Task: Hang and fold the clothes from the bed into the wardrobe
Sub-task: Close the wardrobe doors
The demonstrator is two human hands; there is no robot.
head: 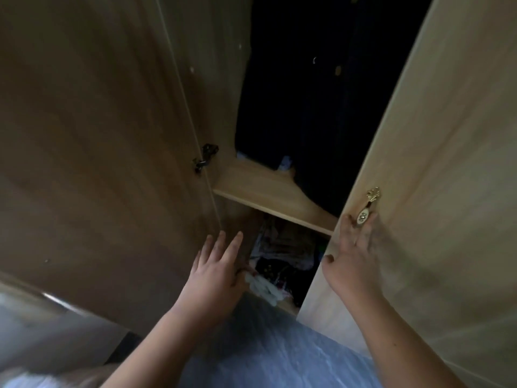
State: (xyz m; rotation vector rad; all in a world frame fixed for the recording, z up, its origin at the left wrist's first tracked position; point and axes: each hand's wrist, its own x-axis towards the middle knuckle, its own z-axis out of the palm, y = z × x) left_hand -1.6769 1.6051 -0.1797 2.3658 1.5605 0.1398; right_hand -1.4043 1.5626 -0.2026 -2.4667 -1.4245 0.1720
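Wardrobe (275, 189): light wood, both doors swung open, fills most of the frame; interior runs up the centre, very dark.
Left door (98, 149): covers the left half of the frame, inner face toward the camera, in shadow; dark hinge (205, 158) at its right edge, centre frame.
Right door (447, 163): covers the right third of the frame, outer face lit, paler than the left door.
Handle (367, 207): gold and white, on the right door near its left edge, centre right of frame.
Shelf (268, 191): wood board across the interior, centre frame; splits an upper bay from a lower bay.
Upper bay: dark clothes (307, 107) hanging, upper centre; single garments cannot be told apart; a pale blue fold (285, 163) rests on the shelf below them.
Lower bay: heap of mixed clothes (282, 250) below the shelf, lower centre; patterned and dark pieces, detail unclear; white hangers (264, 289) lie at the front, just beside the left hand.
Left hand (216, 271): lower centre; fingers straight and spread, reaching toward the lower bay beside the left door's edge; holds nothing; contact with the door cannot be told.
Right hand (351, 254): lower right of centre; flat on the right door, fingers straight, fingertips at the handle's lower end, thumb by the door's edge.
Floor (279, 359): grey marbled, bottom centre.
Bed: not in view.
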